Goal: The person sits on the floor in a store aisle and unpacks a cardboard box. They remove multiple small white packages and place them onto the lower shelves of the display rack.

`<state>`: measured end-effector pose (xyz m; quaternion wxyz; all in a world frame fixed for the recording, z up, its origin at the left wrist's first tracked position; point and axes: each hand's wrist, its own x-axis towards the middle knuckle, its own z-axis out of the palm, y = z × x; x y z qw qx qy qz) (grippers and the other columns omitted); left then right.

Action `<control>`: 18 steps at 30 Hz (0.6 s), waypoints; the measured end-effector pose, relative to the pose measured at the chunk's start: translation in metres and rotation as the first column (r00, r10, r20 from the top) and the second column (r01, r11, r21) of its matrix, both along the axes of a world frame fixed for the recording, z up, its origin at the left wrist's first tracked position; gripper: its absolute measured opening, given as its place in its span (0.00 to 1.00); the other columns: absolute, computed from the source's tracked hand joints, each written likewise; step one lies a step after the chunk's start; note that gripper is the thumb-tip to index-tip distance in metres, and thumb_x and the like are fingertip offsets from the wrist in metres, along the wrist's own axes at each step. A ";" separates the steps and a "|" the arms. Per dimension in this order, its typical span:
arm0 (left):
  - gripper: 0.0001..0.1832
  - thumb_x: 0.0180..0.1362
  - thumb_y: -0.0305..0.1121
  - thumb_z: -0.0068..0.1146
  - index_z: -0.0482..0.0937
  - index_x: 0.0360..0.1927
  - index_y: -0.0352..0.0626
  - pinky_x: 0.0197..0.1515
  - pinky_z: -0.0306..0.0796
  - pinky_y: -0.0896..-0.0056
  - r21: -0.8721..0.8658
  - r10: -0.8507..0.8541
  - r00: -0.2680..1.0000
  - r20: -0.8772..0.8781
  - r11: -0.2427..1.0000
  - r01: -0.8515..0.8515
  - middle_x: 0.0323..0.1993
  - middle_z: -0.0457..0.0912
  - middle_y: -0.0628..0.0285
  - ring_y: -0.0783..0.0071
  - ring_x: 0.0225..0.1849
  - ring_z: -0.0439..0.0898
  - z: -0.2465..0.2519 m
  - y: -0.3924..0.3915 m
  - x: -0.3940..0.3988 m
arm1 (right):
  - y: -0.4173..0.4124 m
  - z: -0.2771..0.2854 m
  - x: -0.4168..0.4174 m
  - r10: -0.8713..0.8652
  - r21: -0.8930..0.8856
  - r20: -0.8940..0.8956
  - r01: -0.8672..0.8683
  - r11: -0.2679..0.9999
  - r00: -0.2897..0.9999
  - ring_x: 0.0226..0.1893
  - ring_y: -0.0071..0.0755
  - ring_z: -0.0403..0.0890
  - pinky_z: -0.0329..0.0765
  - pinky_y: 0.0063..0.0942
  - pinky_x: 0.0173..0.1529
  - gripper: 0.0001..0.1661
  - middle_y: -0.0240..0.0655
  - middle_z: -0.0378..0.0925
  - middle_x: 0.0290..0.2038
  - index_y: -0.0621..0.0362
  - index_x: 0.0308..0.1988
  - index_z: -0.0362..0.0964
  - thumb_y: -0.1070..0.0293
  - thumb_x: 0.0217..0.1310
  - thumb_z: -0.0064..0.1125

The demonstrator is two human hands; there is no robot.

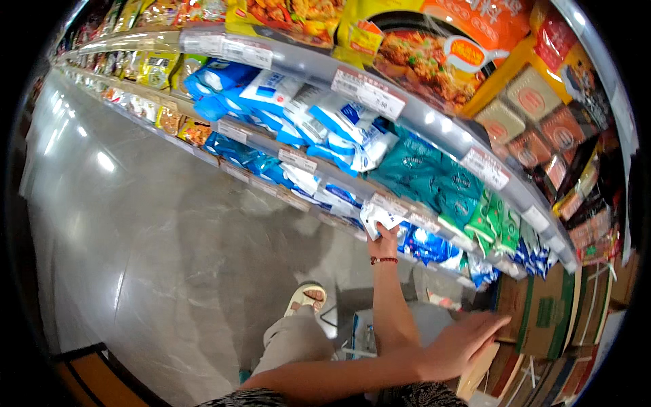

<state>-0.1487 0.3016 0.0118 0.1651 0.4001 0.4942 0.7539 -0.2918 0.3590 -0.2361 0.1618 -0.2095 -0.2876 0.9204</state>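
My right hand (385,239), with a red beaded bracelet at the wrist, grips a white plastic packet (379,217) with blue print. It is at the front edge of the lower shelf, beneath a price-label strip (389,203). Over my right forearm crosses my left arm. My left hand (460,343) extends to the right with its fingers straight, and nothing shows in it; its palm is hidden. Blue packets (427,244) lie on the bottom shelf just right of my right hand. Teal bags (427,170) fill the shelf above.
Blue-and-white bags (330,127) and green packets (496,219) share the middle shelf. Large yellow food bags (427,56) stand on top. Cardboard boxes (544,305) are stacked at right. My sandalled foot (307,297) rests on the shiny grey floor (178,244). An orange-brown object (101,379) sits lower left.
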 end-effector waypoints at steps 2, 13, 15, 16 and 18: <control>0.23 0.56 0.24 0.44 0.59 0.56 0.38 0.38 0.65 0.59 -0.058 -0.120 0.993 0.001 0.991 0.120 0.42 0.67 0.50 0.55 0.39 0.69 -0.002 -0.033 -0.004 | 0.018 -0.017 -0.018 0.015 -0.067 -0.064 -0.020 0.998 0.998 0.48 0.42 0.71 0.68 0.49 0.51 0.33 0.36 0.70 0.45 0.50 0.53 0.57 0.87 0.47 0.48; 0.18 0.51 0.27 0.54 0.69 0.47 0.38 0.30 0.73 0.68 -0.012 0.071 0.953 -0.293 0.997 -0.078 0.36 0.74 0.57 0.64 0.33 0.76 -0.040 -0.070 0.009 | 0.032 -0.063 -0.094 0.004 -0.323 -0.539 -0.211 0.922 0.843 0.54 0.44 0.64 0.59 0.49 0.58 0.28 0.37 0.65 0.54 0.54 0.51 0.63 0.47 0.57 0.42; 0.17 0.50 0.26 0.54 0.71 0.46 0.38 0.29 0.73 0.69 0.022 0.266 0.906 -0.330 0.962 -0.274 0.33 0.75 0.58 0.65 0.32 0.76 -0.028 -0.061 0.008 | 0.052 -0.065 -0.095 0.026 -0.230 -0.588 -0.198 0.953 0.808 0.55 0.45 0.62 0.58 0.50 0.58 0.31 0.36 0.63 0.55 0.52 0.53 0.62 0.44 0.57 0.39; 0.15 0.50 0.25 0.54 0.72 0.44 0.38 0.29 0.73 0.70 -0.045 0.105 0.935 -0.339 0.991 -0.127 0.33 0.75 0.58 0.66 0.32 0.76 -0.009 -0.070 -0.016 | 0.063 -0.065 -0.095 0.021 -0.229 -0.571 -0.184 0.956 0.821 0.55 0.45 0.62 0.58 0.50 0.58 0.31 0.36 0.63 0.55 0.52 0.53 0.62 0.44 0.57 0.39; 0.15 0.50 0.25 0.54 0.72 0.44 0.38 0.29 0.73 0.70 -0.066 0.092 0.940 -0.329 0.990 -0.121 0.33 0.75 0.57 0.66 0.32 0.76 -0.005 -0.069 -0.019 | 0.070 -0.067 -0.098 -0.016 -0.267 -0.531 -0.149 0.952 0.847 0.55 0.45 0.62 0.58 0.50 0.58 0.31 0.37 0.63 0.55 0.52 0.53 0.61 0.44 0.57 0.39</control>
